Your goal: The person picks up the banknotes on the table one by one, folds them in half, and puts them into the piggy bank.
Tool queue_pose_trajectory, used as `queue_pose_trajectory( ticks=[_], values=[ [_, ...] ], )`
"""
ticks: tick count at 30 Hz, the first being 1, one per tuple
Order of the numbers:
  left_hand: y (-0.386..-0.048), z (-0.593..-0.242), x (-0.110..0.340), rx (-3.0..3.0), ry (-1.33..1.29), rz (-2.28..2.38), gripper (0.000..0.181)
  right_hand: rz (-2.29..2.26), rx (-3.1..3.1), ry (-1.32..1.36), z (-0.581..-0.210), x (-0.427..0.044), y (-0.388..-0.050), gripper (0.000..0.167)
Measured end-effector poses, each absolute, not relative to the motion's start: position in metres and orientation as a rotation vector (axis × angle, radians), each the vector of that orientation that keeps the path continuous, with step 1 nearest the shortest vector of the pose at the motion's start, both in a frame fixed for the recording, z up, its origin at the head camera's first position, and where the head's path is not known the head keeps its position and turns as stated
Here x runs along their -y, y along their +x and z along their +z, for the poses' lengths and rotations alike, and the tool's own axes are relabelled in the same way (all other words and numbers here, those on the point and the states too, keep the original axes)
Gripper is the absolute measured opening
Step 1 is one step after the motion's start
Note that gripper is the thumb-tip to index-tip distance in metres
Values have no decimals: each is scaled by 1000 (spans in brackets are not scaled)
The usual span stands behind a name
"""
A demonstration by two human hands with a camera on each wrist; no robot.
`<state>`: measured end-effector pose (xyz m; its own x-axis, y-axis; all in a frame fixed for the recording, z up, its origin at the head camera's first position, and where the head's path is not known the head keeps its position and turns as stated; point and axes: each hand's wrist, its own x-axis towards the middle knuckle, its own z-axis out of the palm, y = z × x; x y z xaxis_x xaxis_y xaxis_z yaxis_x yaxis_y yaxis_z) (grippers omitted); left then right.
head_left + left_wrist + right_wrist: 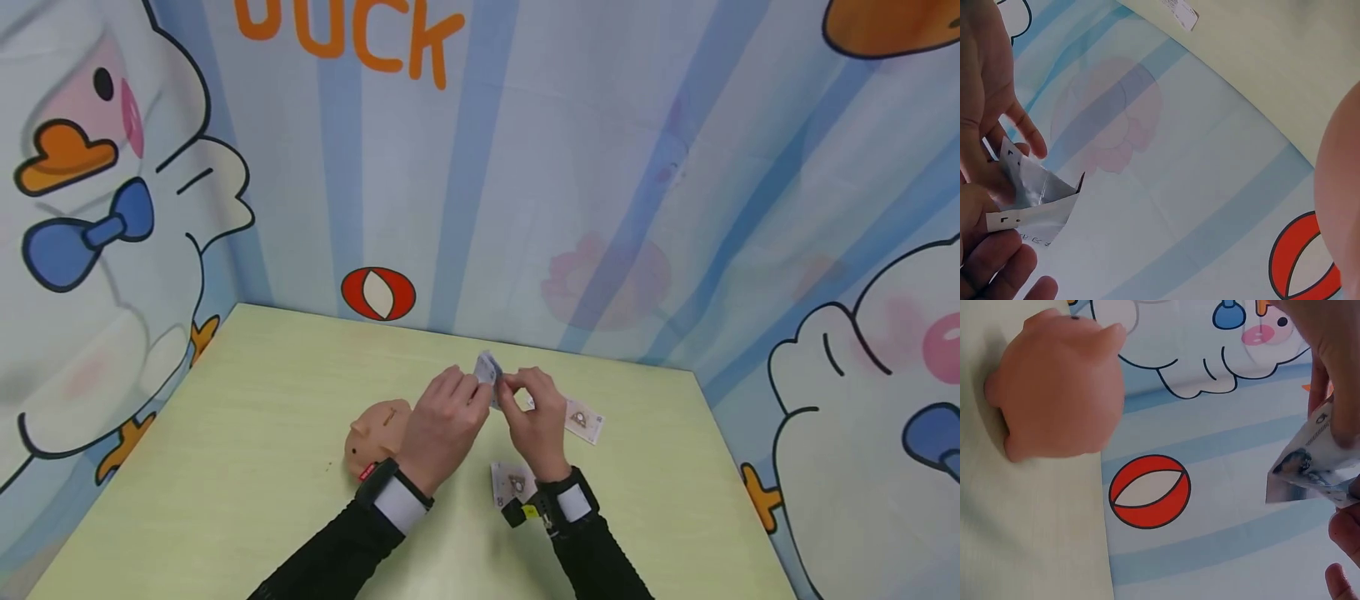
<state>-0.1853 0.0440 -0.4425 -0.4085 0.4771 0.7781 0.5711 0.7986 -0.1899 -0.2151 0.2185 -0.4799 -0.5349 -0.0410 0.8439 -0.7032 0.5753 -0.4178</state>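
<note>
White and grey-blue paper is what I watch most closely from my remote seat: a banknote (487,368), held up above the counter (255,467) between two hands. The left hand (444,429) is narrow, pinching one side of it between thumb and curled fingers; the right hand (538,417) pinches the other side with thumb and fingertips. Through the wrist views I see the note bent into a V, its two flaps standing apart.

I judge the step in hand to be folding this note, with the crease only partly made. To my mind the next move calls for bringing the flaps together, edges matched, and running a thumb along the fold while the other pinch keeps firm.

Just beside the left hand stands a pink piggy bank (372,437), a dark slit in its top. A second banknote (585,421) lies partly hidden by the right hand, and a third banknote (512,482) lies nearer me, partly covered by the right wrist's gear (517,512).
</note>
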Motion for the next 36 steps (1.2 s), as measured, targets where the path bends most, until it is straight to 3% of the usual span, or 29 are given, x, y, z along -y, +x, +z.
queue_pose_trajectory(
  ticks=[6,16,29,36],
  values=[
    [-186,-442,-45,2083,-765,-184,25,1065,1966,599,-476,-213,-209,19],
    [-187,-445,-45,2086,-777,-251,26,1259,2017,603,-475,-214,-207,5],
    [-187,-444,-43,2108,-795,-318,28,1435,2105,636,-468,-223,-202,14],
    [-186,-441,-43,2119,-813,-313,26,1458,2112,623,-464,-223,-204,10]
  ],
)
